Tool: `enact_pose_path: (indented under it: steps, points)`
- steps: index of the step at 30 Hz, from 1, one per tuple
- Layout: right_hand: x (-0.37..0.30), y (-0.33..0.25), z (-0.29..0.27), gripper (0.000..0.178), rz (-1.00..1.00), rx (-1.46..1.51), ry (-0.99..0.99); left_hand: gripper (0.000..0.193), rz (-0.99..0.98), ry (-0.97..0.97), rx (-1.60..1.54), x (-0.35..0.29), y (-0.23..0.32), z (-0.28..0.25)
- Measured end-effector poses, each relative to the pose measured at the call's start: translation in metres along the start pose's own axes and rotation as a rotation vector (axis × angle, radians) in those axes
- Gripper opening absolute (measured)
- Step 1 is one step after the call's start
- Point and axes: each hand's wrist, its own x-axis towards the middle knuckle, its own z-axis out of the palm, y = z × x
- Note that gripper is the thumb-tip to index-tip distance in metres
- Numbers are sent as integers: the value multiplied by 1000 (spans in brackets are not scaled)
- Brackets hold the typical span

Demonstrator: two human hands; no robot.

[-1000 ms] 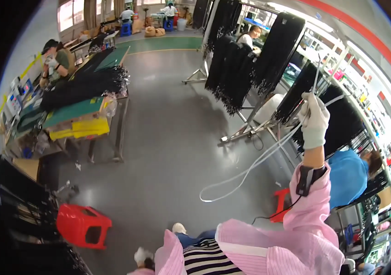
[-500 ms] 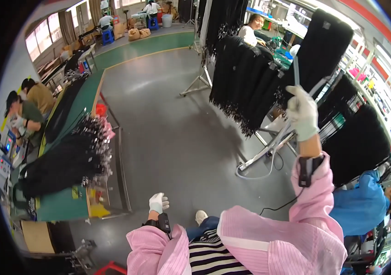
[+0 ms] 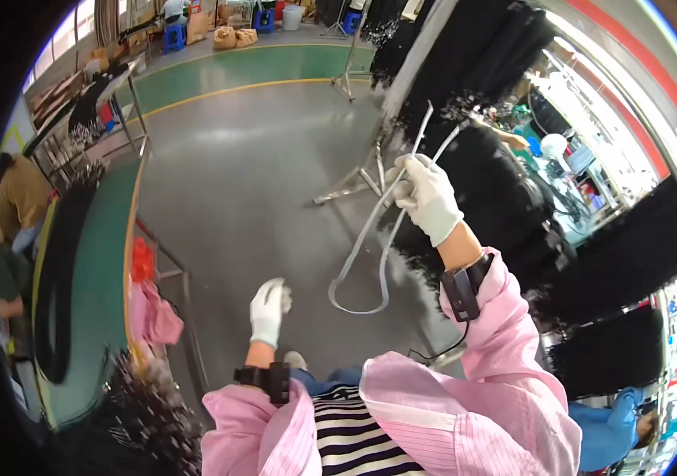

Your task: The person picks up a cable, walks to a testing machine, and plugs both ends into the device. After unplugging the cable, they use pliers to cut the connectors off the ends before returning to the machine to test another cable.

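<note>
My right hand (image 3: pixel 429 198), in a white glove, is raised in front of me, its fingers closed around a thin, flexible white strap or tube (image 3: pixel 384 278). Below the hand this strap hangs in a long loop; two strands stick up above the fingers. Whether it is flat or hollow is hard to make out. Lower and to the left, my left hand (image 3: pixel 269 309), also gloved, hangs with loosely bent fingers and holds nothing visible. Behind the right hand hang dense bundles of black strips (image 3: pixel 477 178) on a rack.
A green-topped table (image 3: pixel 100 270) runs along the left, with black strips on it and pink cloth (image 3: pixel 156 317) at its edge. Metal rack feet (image 3: pixel 354 186) stand on the grey floor (image 3: pixel 251 182). Co-workers are at the far left and in blue (image 3: pixel 608 432) at lower right.
My right hand has come down and left with the white strap, which now hangs in a loop. My left hand has risen slightly. The view has shifted, with the racks turned across it.
</note>
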Motion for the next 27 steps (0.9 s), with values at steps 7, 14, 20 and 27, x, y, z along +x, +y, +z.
enact_pose_path:
  steps: [7, 14, 20, 27]
  points:
    - [232, 51, 109, 17, 20, 490, -184, 40, 1299, 120, 982, 222, 191, 138]
    - [490, 56, 155, 22, -70, 687, -272, 29, 927, -171, 944, 459, 254, 119]
    - [727, 76, 136, 27, -145, 497, -244, 26, 319, 126, 26, 647, 358, 57]
    - [926, 47, 29, 23, -114, 147, 473, 35, 285, 77, -173, 917, 382, 19]
